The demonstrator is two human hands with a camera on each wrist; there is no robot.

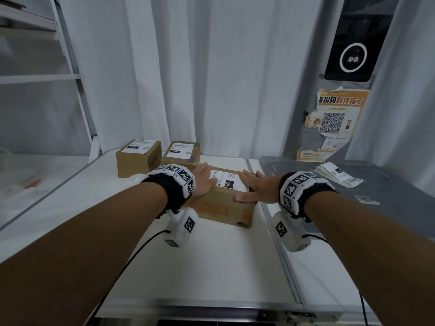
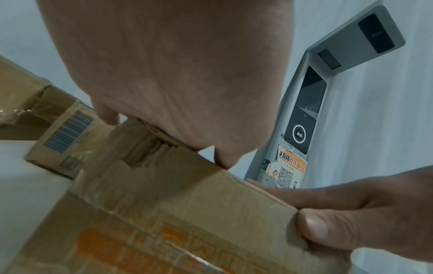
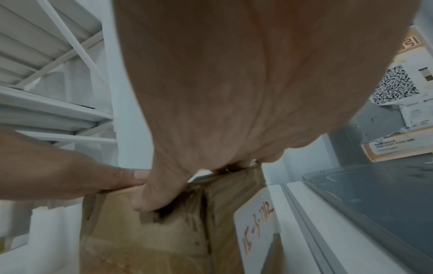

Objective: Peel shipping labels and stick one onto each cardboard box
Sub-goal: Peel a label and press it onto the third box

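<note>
A cardboard box (image 1: 219, 208) with orange print lies on the white table (image 1: 211, 267), a white shipping label (image 1: 227, 181) on its top. My left hand (image 1: 203, 178) presses flat on the label's left end. My right hand (image 1: 255, 188) lies flat on the right end, its thumb (image 2: 314, 228) against the box's front edge. The left wrist view shows the left palm (image 2: 164, 74) on the box (image 2: 164, 213). The right wrist view shows the right palm (image 3: 234, 74) over the same box (image 3: 152, 241). Two smaller labelled boxes (image 1: 137, 158) (image 1: 181, 154) stand behind.
A stack of labels (image 1: 339, 177) lies on a dark grey platform (image 1: 376, 203) at the right. Behind it rises a grey kiosk with an orange QR poster (image 1: 339, 114). White shelving (image 1: 47, 76) stands at the left, a white curtain at the back.
</note>
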